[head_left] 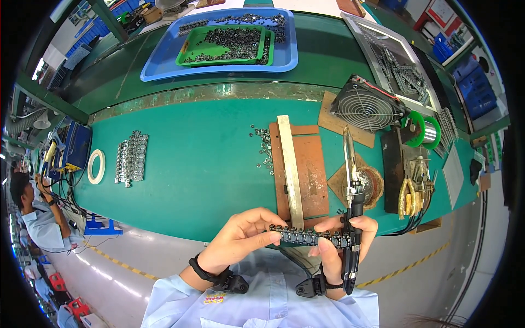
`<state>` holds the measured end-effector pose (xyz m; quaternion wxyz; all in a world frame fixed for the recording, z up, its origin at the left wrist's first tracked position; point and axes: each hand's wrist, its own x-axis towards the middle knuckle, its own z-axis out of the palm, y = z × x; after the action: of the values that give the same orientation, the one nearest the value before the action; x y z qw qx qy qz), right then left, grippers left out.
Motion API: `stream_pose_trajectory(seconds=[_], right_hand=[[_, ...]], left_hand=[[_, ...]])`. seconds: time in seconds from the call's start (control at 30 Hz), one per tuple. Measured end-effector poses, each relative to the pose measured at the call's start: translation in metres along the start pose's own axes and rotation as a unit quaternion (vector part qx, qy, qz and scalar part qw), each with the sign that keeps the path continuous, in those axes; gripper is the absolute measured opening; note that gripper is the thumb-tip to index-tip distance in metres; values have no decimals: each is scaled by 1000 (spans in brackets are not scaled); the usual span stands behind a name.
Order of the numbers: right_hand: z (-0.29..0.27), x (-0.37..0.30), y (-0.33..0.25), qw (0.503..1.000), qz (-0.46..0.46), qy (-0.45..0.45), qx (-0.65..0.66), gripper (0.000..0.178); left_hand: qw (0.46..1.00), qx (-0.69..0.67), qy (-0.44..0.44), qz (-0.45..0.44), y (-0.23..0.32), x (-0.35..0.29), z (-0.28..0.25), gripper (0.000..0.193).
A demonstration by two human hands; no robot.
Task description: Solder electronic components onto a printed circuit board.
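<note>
Matt green bench top (197,164), worn wood boards (309,164) – rough, glossy plastic trays (164,65), shiny metal fan grille (365,108), blk strip (306,236) w/ metal bits

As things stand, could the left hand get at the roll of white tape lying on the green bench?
Probably not without letting go first. The left hand is pinching one end of the dark strip of parts, so it is occupied. The white tape roll lies far off to the left, though the green bench between them looks bare.

1. The green bench (208,158) carries a tape roll (96,166) and rows of metal parts (131,157).
2. Brown boards (309,169), a small fan (367,106) and a blue tray (164,60) also lie on it.
</note>
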<state>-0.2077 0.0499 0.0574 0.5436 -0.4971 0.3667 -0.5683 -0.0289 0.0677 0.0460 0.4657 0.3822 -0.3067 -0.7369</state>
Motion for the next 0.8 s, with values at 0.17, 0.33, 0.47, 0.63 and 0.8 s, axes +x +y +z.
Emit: stream_pose_trajectory(seconds=[0.17,0.33,0.47,0.63,0.8], right_hand=[[-1,1,-3,1000,16,-5,-3,51],[1,6,-4,998,64,18,-5,52],[0,14,6,996,62,57,0,50],[-7,24,20,997,40,33,-64,44],[-3,30,29,992,22,-20,-125,40]], left_hand=[[1000,9,-4,-5,2,0,0,14],[996,77,-41,26,2,1,-9,14],[988,132,-78,17,0,5,-9,15],[985,142,-98,-26,-1,10,-7,12],[966,205,-144,-67,-4,17,-8,9]])
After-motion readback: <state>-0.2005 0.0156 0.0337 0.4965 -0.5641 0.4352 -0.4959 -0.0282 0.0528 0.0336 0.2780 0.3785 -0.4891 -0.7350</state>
